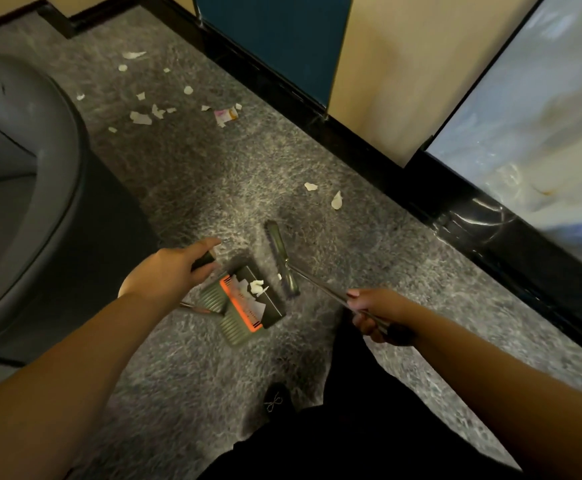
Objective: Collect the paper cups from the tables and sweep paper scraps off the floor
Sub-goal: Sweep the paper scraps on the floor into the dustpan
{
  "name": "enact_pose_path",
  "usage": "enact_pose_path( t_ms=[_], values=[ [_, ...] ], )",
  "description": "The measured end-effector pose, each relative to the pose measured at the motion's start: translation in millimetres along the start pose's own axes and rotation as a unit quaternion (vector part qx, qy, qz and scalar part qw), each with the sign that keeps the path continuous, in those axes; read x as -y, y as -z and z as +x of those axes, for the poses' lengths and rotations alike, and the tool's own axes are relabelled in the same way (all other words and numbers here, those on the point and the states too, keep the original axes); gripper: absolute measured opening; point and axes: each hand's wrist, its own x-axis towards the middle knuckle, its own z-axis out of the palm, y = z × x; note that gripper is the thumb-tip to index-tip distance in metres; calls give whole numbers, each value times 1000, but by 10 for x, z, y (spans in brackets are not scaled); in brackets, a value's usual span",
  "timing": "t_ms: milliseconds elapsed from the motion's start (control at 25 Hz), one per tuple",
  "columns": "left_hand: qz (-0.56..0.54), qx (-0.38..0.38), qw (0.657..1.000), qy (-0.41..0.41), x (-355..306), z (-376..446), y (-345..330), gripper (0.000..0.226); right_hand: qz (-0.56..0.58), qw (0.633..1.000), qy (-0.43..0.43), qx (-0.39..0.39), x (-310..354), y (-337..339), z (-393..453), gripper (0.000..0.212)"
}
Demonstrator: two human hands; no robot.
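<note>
You're in the sweeping step, cups not in view. Dustpan (248,304) sits on the grey floor (185,188) just ahead of your shoe, with a few white scraps already lying in it. Your left hand (170,268) is curled round the black grip of the pan's handle, thumb stretched forward. Your right hand (374,315) is closed round the thin metal shaft of the broom (282,259), whose narrow head rests on the floor just right of the pan's mouth. Two scraps (336,199) lie near, beyond the broom head toward the black skirting; a larger scatter of scraps (159,112) sits well off, beside the grey chair (22,174). Next move, by my reading: reach the broom past the near two and draw them back into the pan, then shift pan and broom toward the far scatter.
</note>
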Motion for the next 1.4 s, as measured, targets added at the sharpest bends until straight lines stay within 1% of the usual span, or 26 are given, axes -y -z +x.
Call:
enact_pose_path(
  t_ms=[240, 320, 480, 560, 680, 800, 920, 1040, 1200, 1320, 1400],
  values=[
    [4, -65, 997, -36, -386, 852, 160, 53, 17, 999, 5, -27, 626, 687, 293, 51],
    [6, -73, 996, -51, -578, 1225, 192, 53, 26, 999, 3, -35, 899, 966, 386, 49],
    [13, -73, 995, -61, -969, 2023, 275, 53, 27, 998, 0, -48, 1531, 1548, 542, 38],
    [9, -50, 998, -37, -1130, 2427, 342, 53, 33, 998, -1, -48, 1857, 1850, 596, 33],
    [16, -24, 1000, 0, -1293, 2999, 446, 53, 34, 998, 3, -57, 2293, 2250, 689, 32],
    [14, -24, 1000, -5, -1412, 3467, 535, 53, 20, 997, 5, -70, 2650, 2540, 822, 34],
    [23, -31, 998, -45, -1461, 3857, 587, 54, 27, 996, -5, -85, 2925, 2689, 968, 28],
    [41, 8, 997, -59, -1458, 4319, 637, 55, 42, 994, -18, -96, 3168, 2788, 1180, 20],
    [28, 61, 994, -85, -1406, 4897, 700, 52, 51, 992, -41, -111, 3460, 2796, 1534, 24],
    [1, 71, 992, -104, -1357, 5240, 789, 51, 54, 989, -63, -122, 3683, 2694, 1824, 28],
    [3, 72, 992, -108, -1316, 5410, 841, 52, 55, 989, -74, -112, 3835, 2571, 2025, 30]
  ],
)
